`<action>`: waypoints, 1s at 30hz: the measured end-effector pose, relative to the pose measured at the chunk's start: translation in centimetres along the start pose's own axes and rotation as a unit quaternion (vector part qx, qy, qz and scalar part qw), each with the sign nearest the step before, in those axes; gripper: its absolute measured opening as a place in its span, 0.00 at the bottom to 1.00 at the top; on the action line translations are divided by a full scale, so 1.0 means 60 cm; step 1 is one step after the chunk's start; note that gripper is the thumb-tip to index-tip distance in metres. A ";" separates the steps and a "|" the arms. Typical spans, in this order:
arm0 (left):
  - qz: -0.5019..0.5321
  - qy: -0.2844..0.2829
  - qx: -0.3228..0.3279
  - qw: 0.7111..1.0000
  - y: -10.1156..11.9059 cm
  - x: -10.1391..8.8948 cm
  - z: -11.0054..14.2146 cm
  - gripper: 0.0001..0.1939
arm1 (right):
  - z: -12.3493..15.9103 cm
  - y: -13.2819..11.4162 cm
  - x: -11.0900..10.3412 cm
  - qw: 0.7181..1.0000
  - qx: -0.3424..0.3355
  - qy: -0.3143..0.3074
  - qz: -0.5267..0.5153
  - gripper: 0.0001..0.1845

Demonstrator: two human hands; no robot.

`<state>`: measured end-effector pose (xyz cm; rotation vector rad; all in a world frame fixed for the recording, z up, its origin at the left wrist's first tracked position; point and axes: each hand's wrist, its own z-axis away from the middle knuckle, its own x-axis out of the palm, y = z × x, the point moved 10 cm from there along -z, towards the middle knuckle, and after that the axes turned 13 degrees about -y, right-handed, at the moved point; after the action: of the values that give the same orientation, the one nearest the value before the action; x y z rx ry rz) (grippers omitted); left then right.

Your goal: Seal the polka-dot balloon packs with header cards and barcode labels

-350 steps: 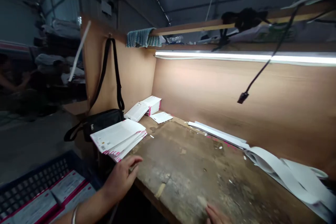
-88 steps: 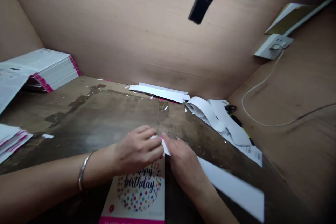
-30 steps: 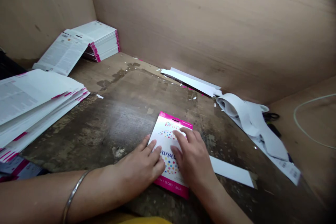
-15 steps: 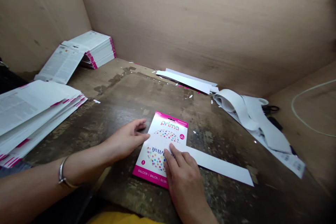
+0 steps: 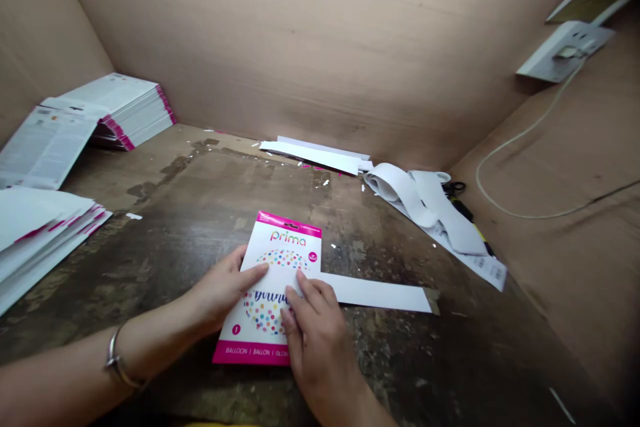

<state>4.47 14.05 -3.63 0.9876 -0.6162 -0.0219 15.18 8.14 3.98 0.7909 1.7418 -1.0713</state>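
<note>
A pink and white balloon package [image 5: 273, 260] marked "prima" lies flat on the worn wooden table [image 5: 190, 213] in front of me. A long white paper strip [image 5: 380, 293] runs across its middle and out to the right. My left hand [image 5: 220, 290] rests on the package's left edge with fingers stretched flat on the strip's end. My right hand [image 5: 313, 333] lies on the package's lower right, its fingers extended and pressing the strip down.
Stacks of white printed cards with pink edges sit at the far left [image 5: 120, 110] and near left [image 5: 40, 233]. White strips [image 5: 315, 153] and curled backing paper [image 5: 430, 207] lie by the back wall. A socket [image 5: 565, 50] and cable [image 5: 505, 153] are on the right wall.
The view has shifted right. My left hand moved from beside the package onto its left edge and the strip. My right hand stays pressing the strip on the package.
</note>
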 end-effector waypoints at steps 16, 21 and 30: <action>0.165 -0.062 0.075 0.982 -0.013 0.030 0.037 0.32 | 0.013 0.083 0.055 0.622 0.184 -0.029 -0.761 0.19; 0.149 -0.078 0.095 0.981 -0.005 0.040 0.033 0.29 | 0.007 0.067 0.055 0.527 0.154 -0.089 -0.831 0.18; 0.213 -0.072 0.027 0.974 -0.023 0.022 0.048 0.29 | 0.024 0.088 0.074 0.463 0.220 -0.010 -0.858 0.21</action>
<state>4.46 10.65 -2.97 0.8942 -0.9579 0.3067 18.53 9.26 -2.14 -1.3340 1.8553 -2.7766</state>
